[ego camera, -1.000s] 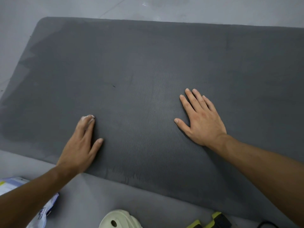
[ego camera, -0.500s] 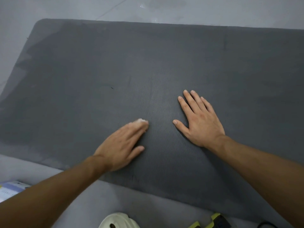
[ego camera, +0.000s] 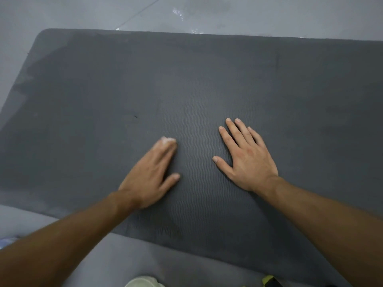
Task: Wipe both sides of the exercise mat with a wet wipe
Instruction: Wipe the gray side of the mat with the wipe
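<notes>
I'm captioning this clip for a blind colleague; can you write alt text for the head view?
A person's left hand presses a white wet wipe under its fingertips onto a dark grey exercise mat, the hand slightly blurred. The right hand rests flat on the mat beside it, fingers apart. The mat lies on a grey floor.

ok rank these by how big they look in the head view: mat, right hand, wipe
1. mat
2. right hand
3. wipe, but only a scrap shows past the left hand, so its full size can't be told
</notes>
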A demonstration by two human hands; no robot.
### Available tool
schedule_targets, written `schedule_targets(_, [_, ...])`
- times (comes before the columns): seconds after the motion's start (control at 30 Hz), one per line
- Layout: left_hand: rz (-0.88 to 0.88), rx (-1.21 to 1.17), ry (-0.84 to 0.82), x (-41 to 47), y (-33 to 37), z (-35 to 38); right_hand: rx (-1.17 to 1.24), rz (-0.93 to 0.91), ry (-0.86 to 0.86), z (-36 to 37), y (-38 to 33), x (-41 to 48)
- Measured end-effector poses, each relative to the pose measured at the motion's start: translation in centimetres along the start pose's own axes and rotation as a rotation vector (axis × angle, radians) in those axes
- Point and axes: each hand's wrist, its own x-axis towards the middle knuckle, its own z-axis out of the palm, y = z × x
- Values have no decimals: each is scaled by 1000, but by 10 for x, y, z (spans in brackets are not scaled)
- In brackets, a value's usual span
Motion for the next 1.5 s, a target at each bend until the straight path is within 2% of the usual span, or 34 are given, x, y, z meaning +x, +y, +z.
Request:
schedule_targets(0.1, [272, 54, -87, -7, 34, 10, 5, 0, 5, 0, -1, 0])
schedule_targets(0.17, [293, 82, -83, -3, 30, 12, 11, 1, 11, 0, -1, 0])
schedule_targets(0.43, [53, 168, 15, 38, -55, -15, 22, 2, -8, -3, -1, -1])
schedule_targets(0.53, [-198, 130, 100, 63, -88, -25, 24, 5, -16, -3, -1, 0])
schedule_targets(0.6, [-392, 39, 102, 77, -100, -33, 30, 8, -23, -3, 0, 1])
schedule_targets(0.63, [-422, 20, 90, 82, -101, -34, 34, 9, -26, -3, 0, 1])
schedule_targets(0.67, [-392, 28, 87, 84, -100, -33, 35, 9, -28, -3, 0, 1])
schedule_targets(0.77, [-137, 86, 61, 78, -81, -27, 38, 9, -33, -3, 0, 1])
schedule_targets(0.97, [296, 92, -116, 50, -26, -20, 22, 12, -45, -3, 1, 0])
schedule_targets(1.13, [354, 162, -126, 60, -25, -19, 14, -2, -52, -1, 1, 2])
schedule_targets(1.27, [207, 201, -81, 83, -54, -34, -1, -55, -63, -2, 11, 6])
schedule_targets(1.4, [-171, 161, 22, 98, -108, -48, -10, -61, -74, -8, 24, 28])
schedule_targets(1.5, [-470, 80, 52, 97, -147, -60, 56, 75, -53, -17, 36, 64])
